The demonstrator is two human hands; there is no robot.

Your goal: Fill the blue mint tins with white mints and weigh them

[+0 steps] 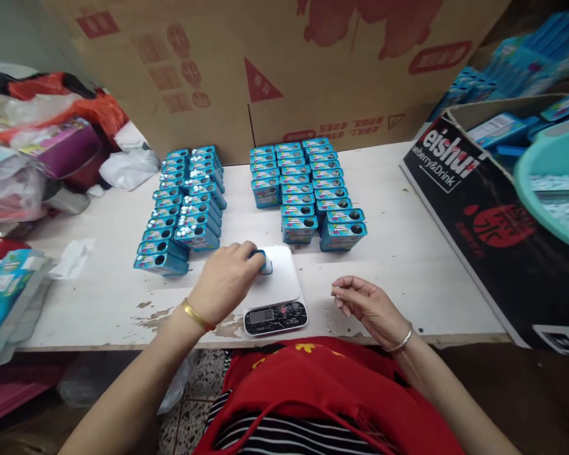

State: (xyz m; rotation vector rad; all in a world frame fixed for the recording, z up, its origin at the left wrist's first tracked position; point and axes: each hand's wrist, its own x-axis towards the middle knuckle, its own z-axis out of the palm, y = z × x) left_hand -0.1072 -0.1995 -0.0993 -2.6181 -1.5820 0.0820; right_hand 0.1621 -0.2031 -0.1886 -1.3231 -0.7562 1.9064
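My left hand (230, 272) is closed around a small blue tin (265, 262) above the white plate of a kitchen scale (277, 287). Its display reads about 0.0, and the hand covers most of the tin. To the right of the scale, my right hand (365, 303) has thumb and fingertips pinched together; what is between them is too small to make out. Several blue tins (196, 237) stand in two rows on the left, many with white pellets heaped at their openings. Another group of blue tins (298, 227) stands behind the scale, with dark round openings on top.
A large cardboard box (208, 82) walls off the back of the white table (384, 253). At right, a black carton (474, 234) holds blue packages beside a turquoise basin (554, 183) of white pellets. Plastic bags (128, 167) and flattened blue cartons (9, 297) crowd the left.
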